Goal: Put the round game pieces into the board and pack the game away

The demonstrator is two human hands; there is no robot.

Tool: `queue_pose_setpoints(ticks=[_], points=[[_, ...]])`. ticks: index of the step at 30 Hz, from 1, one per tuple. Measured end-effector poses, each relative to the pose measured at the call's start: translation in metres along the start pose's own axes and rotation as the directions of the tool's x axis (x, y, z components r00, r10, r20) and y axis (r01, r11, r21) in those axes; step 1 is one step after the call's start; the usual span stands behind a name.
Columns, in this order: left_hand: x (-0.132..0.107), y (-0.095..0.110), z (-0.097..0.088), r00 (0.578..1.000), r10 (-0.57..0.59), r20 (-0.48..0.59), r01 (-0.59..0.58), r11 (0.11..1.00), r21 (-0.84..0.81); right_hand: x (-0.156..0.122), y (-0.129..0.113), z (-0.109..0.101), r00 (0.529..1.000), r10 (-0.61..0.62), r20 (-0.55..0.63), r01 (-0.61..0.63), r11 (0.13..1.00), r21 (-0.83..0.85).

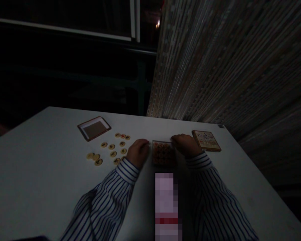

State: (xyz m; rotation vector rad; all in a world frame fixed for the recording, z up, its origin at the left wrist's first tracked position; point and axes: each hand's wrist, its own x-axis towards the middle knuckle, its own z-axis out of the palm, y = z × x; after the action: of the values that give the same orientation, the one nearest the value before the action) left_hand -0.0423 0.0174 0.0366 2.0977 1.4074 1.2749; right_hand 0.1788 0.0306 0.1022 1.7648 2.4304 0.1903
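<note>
A small box (163,163) lies on the white table between my hands, packed with rows of round xiangqi pieces (163,152). Just left of it is my left hand (138,152), its fingers curled and pressed together near the box's upper left corner; what they hold, if anything, cannot be made out. My right hand (186,145) is closed at the box's upper right edge, fingertips gripping it there. Beside my left hand several loose xiangqi pieces (113,154) lie scattered, most of them face up with dark characters. One piece (122,136) bears a red mark.
An open shallow tray or lid (81,130) rests at the table's back left. A printed box lid (206,139) lies at the right, beyond my right hand. String curtains (203,60) hang behind the table's (40,174) far right edge. The room is dim.
</note>
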Motion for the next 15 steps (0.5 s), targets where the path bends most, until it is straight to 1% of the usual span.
queue_pose_setpoints(ticks=[1, 3, 6, 9, 11, 13, 15], points=[[0.005, -0.002, -0.007, 1.000, -0.008, -0.009, 0.008, 1.000, 0.004, 0.000, 0.000, -0.002, 1.000, 0.000, -0.016, 0.000, 1.000, 0.004], [0.014, -0.008, -0.023, 0.998, -0.058, 0.012, 0.057, 0.998, 0.020, -0.001, -0.001, -0.005, 0.999, 0.012, -0.046, -0.012, 1.000, 0.013], [0.029, -0.022, -0.049, 0.987, -0.159, 0.037, 0.157, 0.986, 0.046, -0.002, -0.003, -0.010, 0.996, 0.021, -0.091, -0.019, 0.999, 0.026], [0.043, -0.042, -0.072, 0.968, -0.251, 0.008, 0.250, 0.967, 0.049, 0.002, -0.006, -0.016, 0.992, -0.007, -0.126, 0.013, 0.999, 0.046], [0.050, -0.057, -0.085, 0.962, -0.272, -0.012, 0.272, 0.959, 0.079, 0.006, -0.010, -0.021, 0.992, -0.037, -0.124, 0.044, 0.997, 0.059], [0.055, -0.071, -0.094, 0.966, -0.259, -0.022, 0.260, 0.960, 0.102, 0.011, -0.015, -0.027, 0.992, -0.064, -0.111, 0.071, 0.996, 0.061], [0.060, -0.084, -0.100, 0.970, -0.242, -0.005, 0.240, 0.962, 0.133, 0.016, -0.022, -0.032, 0.991, -0.083, -0.102, 0.088, 0.995, 0.046]])
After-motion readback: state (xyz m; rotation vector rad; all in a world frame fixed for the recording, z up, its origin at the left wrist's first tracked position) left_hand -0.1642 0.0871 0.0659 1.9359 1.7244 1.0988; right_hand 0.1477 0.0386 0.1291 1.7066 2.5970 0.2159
